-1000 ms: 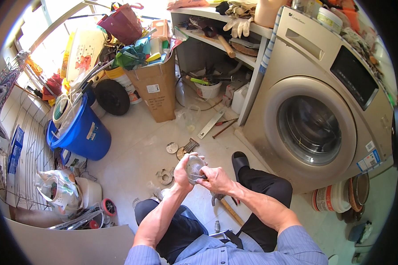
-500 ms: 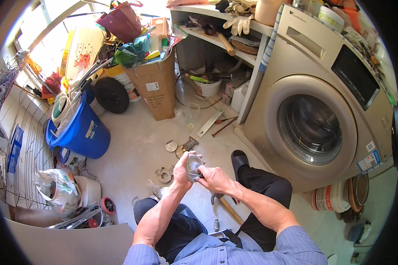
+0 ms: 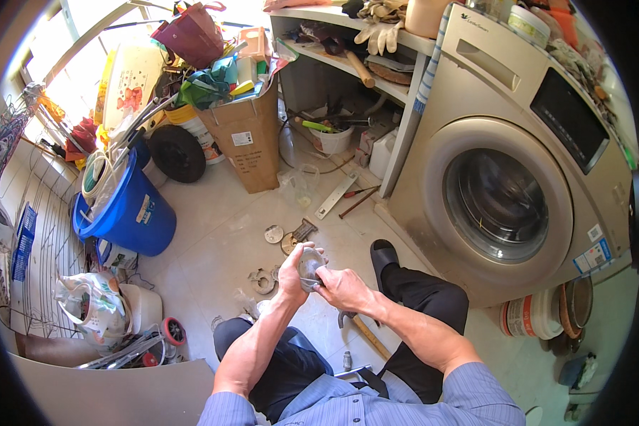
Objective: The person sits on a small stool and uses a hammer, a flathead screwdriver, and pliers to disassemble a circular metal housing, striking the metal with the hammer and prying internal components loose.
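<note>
A round, grey, cup-shaped metal part [image 3: 307,264] rests in my left hand [image 3: 290,280], whose fingers wrap its outer side. My right hand [image 3: 344,290] is closed at the part's right rim, with its fingertips reaching over the hollow. Whatever those fingers pinch, if anything, is too small to make out. On the floor just beyond lie a ring-shaped metal part [image 3: 263,281], a small round disc [image 3: 274,233] and a metal piece with a flat block end [image 3: 304,231]. A hammer [image 3: 370,336] with a wooden handle lies between my legs, near a small metal cylinder [image 3: 347,360].
A gold washing machine [image 3: 426,234] stands at the right, beside a shelf unit [image 3: 405,142]. Ahead are a full cardboard box [image 3: 252,156], a flat metal strip [image 3: 336,197] and a screwdriver [image 3: 361,192]. At the left are a blue bucket [image 3: 149,216] and a folded trolley [image 3: 153,348].
Both hands keep the round metal part in nearly the same place. My right fingertips have shifted only slightly at its rim.
</note>
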`<act>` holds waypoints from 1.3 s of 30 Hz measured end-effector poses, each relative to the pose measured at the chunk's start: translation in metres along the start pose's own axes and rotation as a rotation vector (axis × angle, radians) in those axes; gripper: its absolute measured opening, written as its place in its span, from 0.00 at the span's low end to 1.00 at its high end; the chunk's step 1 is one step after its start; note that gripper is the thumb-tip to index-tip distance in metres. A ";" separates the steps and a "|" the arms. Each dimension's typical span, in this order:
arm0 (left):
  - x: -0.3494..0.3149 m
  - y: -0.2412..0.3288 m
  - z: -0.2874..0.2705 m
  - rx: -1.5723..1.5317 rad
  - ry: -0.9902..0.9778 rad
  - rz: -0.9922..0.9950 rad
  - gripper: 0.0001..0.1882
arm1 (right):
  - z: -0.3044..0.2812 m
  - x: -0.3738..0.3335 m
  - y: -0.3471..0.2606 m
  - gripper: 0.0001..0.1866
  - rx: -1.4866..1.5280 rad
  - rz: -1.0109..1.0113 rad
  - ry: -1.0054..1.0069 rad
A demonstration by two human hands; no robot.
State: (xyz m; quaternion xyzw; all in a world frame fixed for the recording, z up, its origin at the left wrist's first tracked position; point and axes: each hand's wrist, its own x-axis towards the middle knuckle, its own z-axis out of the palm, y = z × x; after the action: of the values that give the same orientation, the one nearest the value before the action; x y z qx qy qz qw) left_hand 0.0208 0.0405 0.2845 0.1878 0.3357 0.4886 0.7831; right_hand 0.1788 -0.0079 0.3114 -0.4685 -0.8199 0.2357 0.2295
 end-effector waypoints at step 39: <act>0.001 -0.001 -0.002 0.002 0.001 -0.013 0.21 | 0.002 0.000 0.002 0.14 0.001 -0.002 0.017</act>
State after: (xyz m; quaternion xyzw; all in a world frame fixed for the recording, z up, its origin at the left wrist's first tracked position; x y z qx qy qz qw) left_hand 0.0204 0.0409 0.2822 0.1862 0.3377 0.4833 0.7859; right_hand 0.1790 -0.0070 0.3082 -0.4695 -0.8183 0.2319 0.2368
